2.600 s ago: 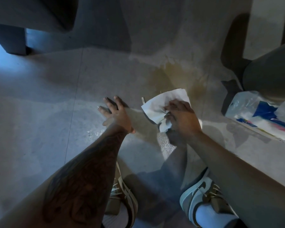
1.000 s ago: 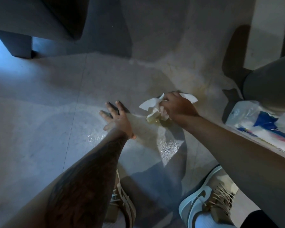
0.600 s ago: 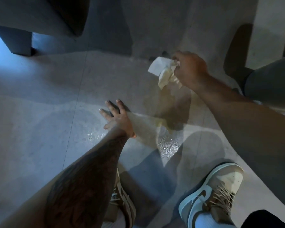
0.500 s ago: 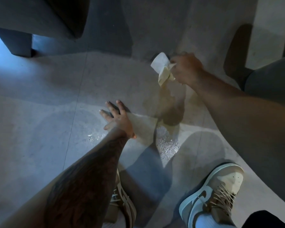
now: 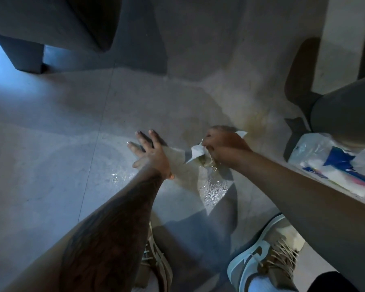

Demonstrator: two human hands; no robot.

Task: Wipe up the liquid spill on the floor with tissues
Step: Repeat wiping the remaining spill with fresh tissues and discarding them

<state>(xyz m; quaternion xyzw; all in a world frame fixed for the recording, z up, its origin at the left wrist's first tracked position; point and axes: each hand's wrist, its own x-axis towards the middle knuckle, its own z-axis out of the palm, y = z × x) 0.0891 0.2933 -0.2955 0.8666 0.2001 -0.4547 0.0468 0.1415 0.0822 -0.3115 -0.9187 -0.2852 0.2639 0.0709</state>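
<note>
A pale speckled floor (image 5: 51, 165) fills the view from above, lit cold blue at the left and dim elsewhere. A dark block of furniture (image 5: 51, 24) stands on it at the upper left, and a rounded grey seat (image 5: 346, 106) juts in from the right. The spill (image 5: 213, 186) spreads across the middle of the floor, glistening wet near the person's feet and fading to a brownish stain farther out. Two pale laced sneakers are planted at the bottom edge, the right sneaker (image 5: 266, 256) beside the wet patch and the left sneaker (image 5: 156, 264) partly hidden under a tattooed forearm. A clear plastic tissue pack (image 5: 333, 163) with blue and pink print lies at the right edge, just below the grey seat. The hands work apart. The left hand (image 5: 150, 154) lies flat on the floor, fingers spread and straight, just left of the spill. The right hand (image 5: 223, 144) is curled round a crumpled white tissue (image 5: 196, 151) and presses it onto the wet floor at the spill's near end; the tissue's underside looks soaked yellowish.
</note>
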